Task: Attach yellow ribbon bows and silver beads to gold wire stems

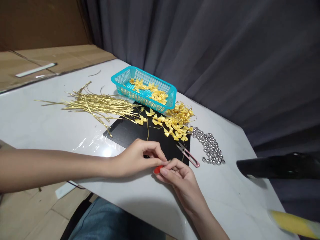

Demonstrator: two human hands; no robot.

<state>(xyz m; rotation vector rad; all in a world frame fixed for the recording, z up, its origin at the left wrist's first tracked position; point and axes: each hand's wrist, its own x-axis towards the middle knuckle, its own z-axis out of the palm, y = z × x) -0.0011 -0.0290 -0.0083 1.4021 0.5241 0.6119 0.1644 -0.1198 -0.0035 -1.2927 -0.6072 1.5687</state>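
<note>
Over the front edge of the black mat [127,132], my two hands meet fingertip to fingertip. My right hand [181,175] pinches a small glossy red piece [158,170] between thumb and fingers; its exact kind is unclear. My left hand [142,157] has thumb and forefinger closed together right beside it, on something too small to make out. Yellow ribbon bows [172,128] lie in a cluster beyond the hands. Pink-handled thread snips [191,157] rest at the mat's right edge, blades apart and pointing away.
A turquoise basket [143,97] holding more yellow bows stands at the back. Gold cords [100,105] lie in a loose bundle at the left, and silver beads [212,148] at the right. A black object [275,165] juts in from the right. Grey curtain [200,50] hangs behind the white table [225,196].
</note>
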